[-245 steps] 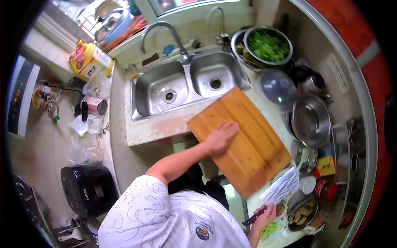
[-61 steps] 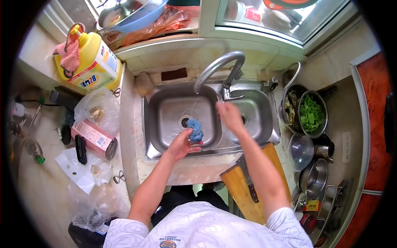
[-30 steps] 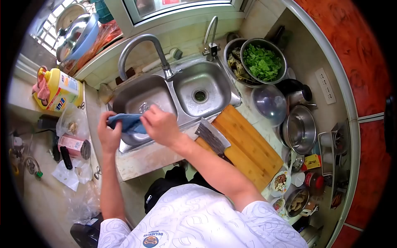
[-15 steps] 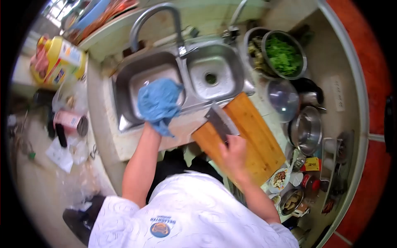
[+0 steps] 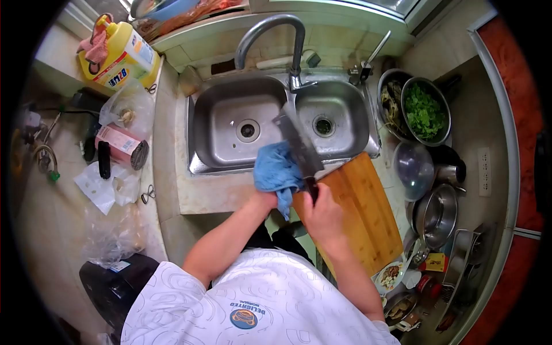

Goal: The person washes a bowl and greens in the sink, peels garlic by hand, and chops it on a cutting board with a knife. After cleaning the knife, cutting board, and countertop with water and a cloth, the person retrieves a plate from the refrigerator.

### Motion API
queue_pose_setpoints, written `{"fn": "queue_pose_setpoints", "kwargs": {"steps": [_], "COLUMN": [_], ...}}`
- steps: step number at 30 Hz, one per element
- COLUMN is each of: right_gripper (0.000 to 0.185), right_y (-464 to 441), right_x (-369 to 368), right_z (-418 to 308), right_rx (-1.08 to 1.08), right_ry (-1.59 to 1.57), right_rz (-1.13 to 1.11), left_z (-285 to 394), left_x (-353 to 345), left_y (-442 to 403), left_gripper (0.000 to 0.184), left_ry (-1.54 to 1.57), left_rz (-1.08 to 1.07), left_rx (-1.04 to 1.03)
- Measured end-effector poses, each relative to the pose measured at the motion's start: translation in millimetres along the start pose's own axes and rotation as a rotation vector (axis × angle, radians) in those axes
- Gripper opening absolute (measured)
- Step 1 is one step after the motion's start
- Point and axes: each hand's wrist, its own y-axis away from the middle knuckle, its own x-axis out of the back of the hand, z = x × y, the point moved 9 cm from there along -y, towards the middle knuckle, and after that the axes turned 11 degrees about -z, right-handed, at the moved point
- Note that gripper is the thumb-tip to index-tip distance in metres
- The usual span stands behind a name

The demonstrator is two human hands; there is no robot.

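In my right hand (image 5: 323, 211) is the dark handle of a cleaver (image 5: 300, 144), its broad blade slanting up over the sink's front edge and divider. My left hand (image 5: 267, 199) is bunched up in a blue cloth (image 5: 275, 168), which covers its fingers. The cloth lies against the left side of the blade, close to the handle, and one end hangs down. Below and right of the cleaver, a wooden cutting board (image 5: 362, 213) rests on the counter, jutting past its front edge.
A double steel sink (image 5: 230, 146) with a curved faucet (image 5: 296, 52) stands ahead. To the right are bowls with green leaves (image 5: 425, 112), a steel pot (image 5: 438, 215) and a plate of chopped food (image 5: 391, 276). On the left stand a yellow jug (image 5: 123, 57) and a pink can (image 5: 121, 145).
My left hand has brought the cloth from over the left basin right to the cleaver. The cleaver has lifted off the board toward the sink. The view has shifted too.
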Motion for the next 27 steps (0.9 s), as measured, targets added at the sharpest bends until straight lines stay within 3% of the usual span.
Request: {"fn": "queue_pose_setpoints", "kwargs": {"steps": [1,3,4,7,10,13,15,16,17,18,19,21,23,25,26,27], "right_gripper": [0.027,0.026,0.025,0.024,0.026,0.028,0.027,0.027,0.028,0.029,0.033,0.034,0.034,0.034,0.033,0.032], "right_y": [-6,-3,1,10,24,45,46,40,27,15,7,2,9,22,31,42], "right_x": [-10,-21,-29,-33,-11,30,19,19,7,-2,-18,-50,-64,-67,-64,-59], "right_z": [-9,-17,-11,-2,4,24,45,46,32,12,7,4,12,28,36,46], "right_rx": [0.050,0.043,0.013,-0.025,-0.003,-0.135,-0.333,-0.332,-0.341,-0.335,-0.319,-0.347,-0.409,-0.463,-0.457,-0.481], "right_ry": [0.069,0.165,0.139,0.119,0.156,-0.161,-0.596,-0.597,-1.074,-1.553,-1.704,-1.901,-1.934,-1.800,-1.758,-1.705], "right_rz": [-0.031,-0.142,-0.187,-0.265,-0.235,-0.172,-0.255,-0.253,-0.361,-0.466,-0.574,-0.747,-0.750,-0.730,-0.740,-0.734], "left_z": [4,11,0,18,11,35,40,28,16,38,38,54,47,85,86,80], "left_x": [-4,-15,-11,-3,31,48,45,33,19,4,-4,-25,-17,-1,6,17], "left_y": [-4,-12,-16,-21,-36,-42,-37,-37,-35,-24,-22,-12,-13,-5,-5,-9], "left_gripper": [0.027,0.025,0.029,0.035,0.042,0.045,0.036,0.036,0.036,0.038,0.038,0.036,0.034,0.037,0.037,0.038], "left_ry": [-0.002,0.891,0.999,1.103,0.932,0.995,0.876,0.951,1.024,0.523,0.520,0.809,0.933,-0.257,-0.262,0.261], "left_rz": [-0.001,-0.103,-0.070,-0.151,-0.070,-0.169,-0.176,-0.170,-0.166,-0.302,-0.304,-0.467,-0.437,-0.175,-0.175,-0.266], "left_rx": [-0.014,-0.188,-0.110,-0.173,-0.283,-0.308,-0.340,-0.235,-0.128,-0.304,-0.305,-0.381,-0.321,-0.492,-0.488,-0.440]}}
